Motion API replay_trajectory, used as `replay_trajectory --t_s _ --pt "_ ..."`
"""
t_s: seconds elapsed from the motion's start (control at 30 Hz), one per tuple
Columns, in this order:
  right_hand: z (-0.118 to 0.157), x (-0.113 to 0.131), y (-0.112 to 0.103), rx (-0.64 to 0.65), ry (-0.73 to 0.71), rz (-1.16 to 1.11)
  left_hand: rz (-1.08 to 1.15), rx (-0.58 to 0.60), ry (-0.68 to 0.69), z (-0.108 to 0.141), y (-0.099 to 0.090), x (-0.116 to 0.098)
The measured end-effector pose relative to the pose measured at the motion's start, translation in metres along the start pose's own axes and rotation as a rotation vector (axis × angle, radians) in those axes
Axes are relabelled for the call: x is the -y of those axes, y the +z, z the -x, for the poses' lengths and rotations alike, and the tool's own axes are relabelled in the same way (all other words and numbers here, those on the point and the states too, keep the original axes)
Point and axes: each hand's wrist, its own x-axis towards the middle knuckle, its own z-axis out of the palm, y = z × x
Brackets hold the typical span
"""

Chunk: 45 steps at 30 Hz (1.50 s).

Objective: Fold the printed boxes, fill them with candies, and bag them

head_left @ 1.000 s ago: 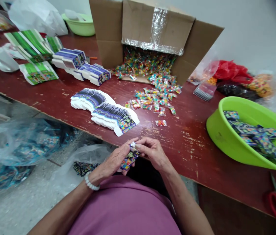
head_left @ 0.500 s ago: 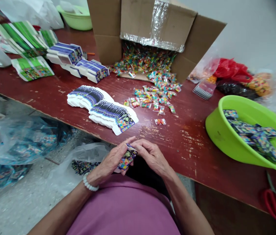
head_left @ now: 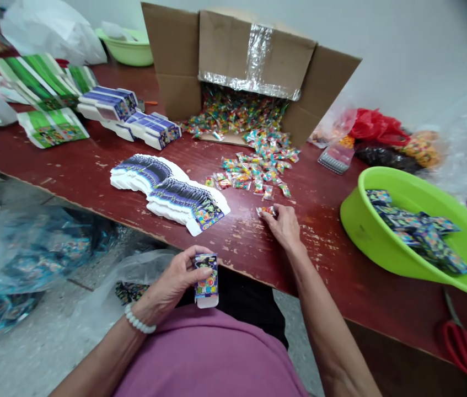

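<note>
My left hand (head_left: 179, 275) grips a small printed candy box (head_left: 206, 282) in front of my lap. The box is formed into shape, with a white flap showing at its lower end. At the table's front part, my right hand (head_left: 286, 227) has its thumb and fingers closed on a wrapped candy (head_left: 261, 212), partly hidden by the fingertips. Just beyond it lies a loose spread of wrapped candies (head_left: 258, 160). To the left, a fanned row of flat printed cartons (head_left: 183, 198) rests on the red table (head_left: 241, 242).
An open cardboard box (head_left: 253, 55) spills candies at the back. A green basin (head_left: 365, 231) with filled boxes stands right, near red-handled scissors (head_left: 462, 342). Bundled green cartons (head_left: 53, 127) and purple cartons (head_left: 154, 129) sit left. Plastic bags (head_left: 47, 248) are below the table edge.
My right hand has left the candy box and reached forward to the single candy on the table. The box, still in my left hand, has turned upright with its flap end toward me.
</note>
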Motion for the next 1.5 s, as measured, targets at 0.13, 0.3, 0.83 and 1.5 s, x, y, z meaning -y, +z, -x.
replay_trajectory --t_s 0.13,0.3,0.83,1.5 --pt "-0.010 -0.012 0.007 0.065 0.071 0.013 -0.034 -0.086 0.023 0.001 -0.009 -0.006" --pt "-0.009 -0.017 0.008 0.075 0.061 -0.096 -0.121 -0.069 0.014 -0.002 -0.015 -0.015" --pt "0.043 0.034 -0.002 0.267 0.082 -0.872 0.125 -0.032 -0.073 0.004 -0.020 -0.005" --pt "0.109 0.079 -0.007 0.294 -0.417 -0.570 -0.008 0.294 0.017 0.004 0.016 -0.002"
